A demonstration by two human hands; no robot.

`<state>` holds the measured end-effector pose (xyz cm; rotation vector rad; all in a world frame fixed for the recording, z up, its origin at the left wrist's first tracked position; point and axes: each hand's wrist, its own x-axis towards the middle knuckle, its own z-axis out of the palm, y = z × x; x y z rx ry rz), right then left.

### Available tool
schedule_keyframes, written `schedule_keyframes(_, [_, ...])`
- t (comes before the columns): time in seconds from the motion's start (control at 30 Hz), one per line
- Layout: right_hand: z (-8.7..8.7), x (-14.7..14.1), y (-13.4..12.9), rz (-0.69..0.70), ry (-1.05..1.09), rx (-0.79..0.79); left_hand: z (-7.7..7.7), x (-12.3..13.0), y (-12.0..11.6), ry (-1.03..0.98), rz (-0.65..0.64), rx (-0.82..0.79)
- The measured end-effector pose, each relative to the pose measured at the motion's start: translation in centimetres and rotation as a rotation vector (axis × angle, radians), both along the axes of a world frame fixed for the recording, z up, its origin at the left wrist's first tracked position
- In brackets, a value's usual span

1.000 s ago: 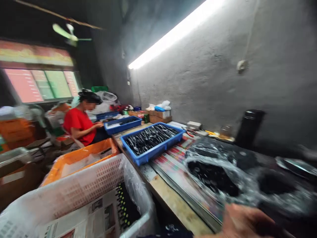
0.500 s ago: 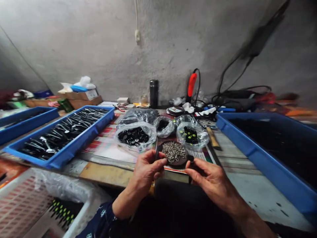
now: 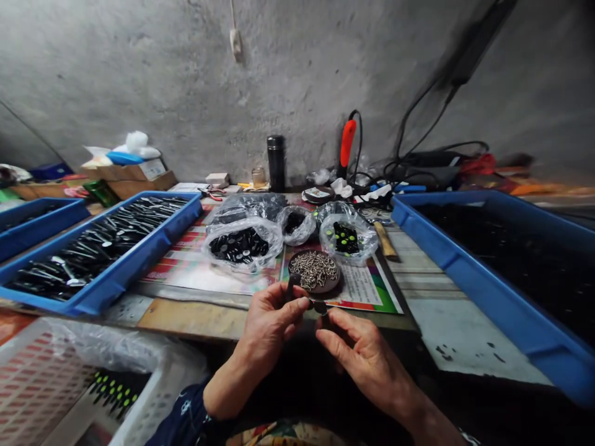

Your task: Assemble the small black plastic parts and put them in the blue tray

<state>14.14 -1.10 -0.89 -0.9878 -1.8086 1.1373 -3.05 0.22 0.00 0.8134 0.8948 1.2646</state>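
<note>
Left grip (image 3: 272,325) closed on slim black stem (image 3: 292,288), thumb beside small dark disc (image 3: 320,307); right grip (image 3: 360,362) half-open, fingertips just below disc, nothing visibly held; long blue plastic tray (image 3: 102,248) of black metal pieces at far left of wooden bench (image 3: 195,319); clear plastic bag (image 3: 239,244) of black pieces; round brown dish (image 3: 313,291) heaped with silver pins (image 3: 313,269), just beyond hands; second clear bag (image 3: 346,238) with green-dotted pieces; deep blue bin (image 3: 493,272) at right.

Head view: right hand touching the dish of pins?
Apart. In the head view, the right hand sits below the dish, with a gap under its rim.
</note>
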Motion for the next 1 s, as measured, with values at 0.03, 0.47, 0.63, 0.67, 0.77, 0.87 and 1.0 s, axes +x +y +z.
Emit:
schedule_keyframes(0.03, [0.0,0.0,0.0,-0.002,0.001,-0.008,0.0,0.0,-0.1,0.000,-0.001,-0.004])
schedule_keyframes(0.47, [-0.6,-0.5,-0.4,0.103,0.087,-0.160,0.3,0.2,-0.7,0.033,-0.010,0.020])
schedule_keyframes(0.63, [-1.2,-0.5,-0.6,0.107,0.095,-0.196,-0.3,0.2,-0.9,0.118,0.002,0.054])
schedule_keyframes(0.67, [-1.3,-0.5,-0.7,0.107,0.091,-0.198,-0.5,0.3,-0.9,0.132,0.013,0.063])
schedule_keyframes(0.77, [-1.5,-0.5,-0.8,0.102,0.085,-0.217,-0.9,0.2,-0.8,0.191,0.062,0.094])
schedule_keyframes(0.87, [-1.4,-0.5,-0.9,0.098,0.085,-0.236,-1.0,0.1,-0.8,0.287,0.066,0.143])
schedule_keyframes(1.0, [-1.4,-0.6,-1.0,0.089,0.080,-0.236,-0.9,-0.1,-0.8,0.360,0.051,0.189])
